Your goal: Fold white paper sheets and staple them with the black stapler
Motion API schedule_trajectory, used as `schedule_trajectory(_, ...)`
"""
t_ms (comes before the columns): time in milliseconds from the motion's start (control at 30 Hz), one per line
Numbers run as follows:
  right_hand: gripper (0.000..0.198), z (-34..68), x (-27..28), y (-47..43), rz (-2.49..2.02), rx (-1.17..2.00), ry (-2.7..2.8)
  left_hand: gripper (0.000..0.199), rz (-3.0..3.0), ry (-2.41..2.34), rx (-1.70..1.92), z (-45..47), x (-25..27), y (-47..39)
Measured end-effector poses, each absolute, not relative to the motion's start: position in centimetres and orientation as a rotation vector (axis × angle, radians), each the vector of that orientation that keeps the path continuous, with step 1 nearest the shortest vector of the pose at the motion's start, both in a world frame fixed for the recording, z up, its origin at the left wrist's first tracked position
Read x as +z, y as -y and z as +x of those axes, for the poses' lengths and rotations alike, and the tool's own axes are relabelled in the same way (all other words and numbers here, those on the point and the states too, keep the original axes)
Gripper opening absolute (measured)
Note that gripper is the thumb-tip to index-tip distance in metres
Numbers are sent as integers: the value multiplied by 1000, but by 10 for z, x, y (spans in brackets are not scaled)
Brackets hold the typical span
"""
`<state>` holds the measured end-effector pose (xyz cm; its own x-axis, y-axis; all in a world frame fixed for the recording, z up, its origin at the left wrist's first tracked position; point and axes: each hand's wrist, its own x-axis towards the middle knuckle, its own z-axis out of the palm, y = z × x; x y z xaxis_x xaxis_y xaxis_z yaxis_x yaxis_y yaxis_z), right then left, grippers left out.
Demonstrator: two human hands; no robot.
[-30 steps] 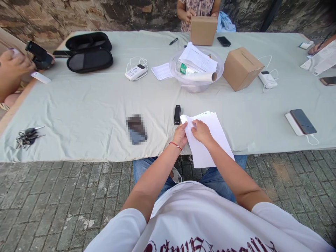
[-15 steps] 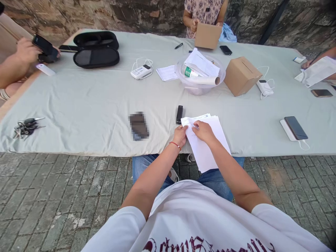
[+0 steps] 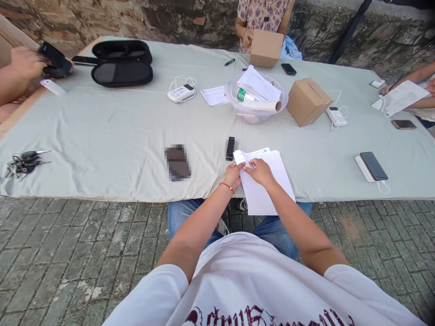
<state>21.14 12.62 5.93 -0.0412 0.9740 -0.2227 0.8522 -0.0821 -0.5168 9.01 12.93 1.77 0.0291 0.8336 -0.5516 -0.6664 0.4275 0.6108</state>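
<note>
Several sheets of white paper lie at the table's near edge, their lower part hanging over it. My left hand is closed on the left edge of the sheets near the top corner, thumb on top. At that corner, a flap of paper is turned over. Close beside it, my right hand rests over the sheets with its thumb and fingertips pinched at the paper near my left thumb. Just beyond the left hand lies a slim black object, stapler-like in shape.
A clear plastic bowl holds papers and a roll. Next to it stands a cardboard box. A blurred-out dark item, keys and a phone lie around. Other people sit at the far side, left and right.
My right hand has moved slightly left, closer to my left hand. The top left corner of the paper is turned over more, and the sheets have swung a little straighter.
</note>
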Motion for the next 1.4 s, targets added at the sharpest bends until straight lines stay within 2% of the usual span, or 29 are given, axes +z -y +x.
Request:
schedule_trajectory(167, 22, 211, 65, -131, -2027, 794, 2049, 27, 193, -942, 1195, 90, 16, -129)
schedule_trajectory(367, 40, 202, 70, -131, -2084, 772, 2083, 25, 198, -925, 1175, 85, 20, -126)
schedule_trajectory(533, 34, 202, 67, -133, -2069, 817, 2060, 20, 206, -943, 1139, 84, 20, -125)
schedule_trajectory(867, 43, 214, 49, -144, -1969, 1035, 1886, 21, 222, -994, 1140, 86, 19, -129)
schedule_trajectory(1067, 30, 216, 49, -147, -2013, 1090, 1771, 25, 209, -996, 1139, 86, 17, -131)
schedule_trajectory(1233, 42, 210, 62, -144, -2025, 976, 1971, 23, 229, -981, 1140, 86, 19, -130)
schedule_trajectory(1400, 26, 204, 66, -143, -2121, 907, 1978, 20, 208, -1061, 1131, 88, 19, -131)
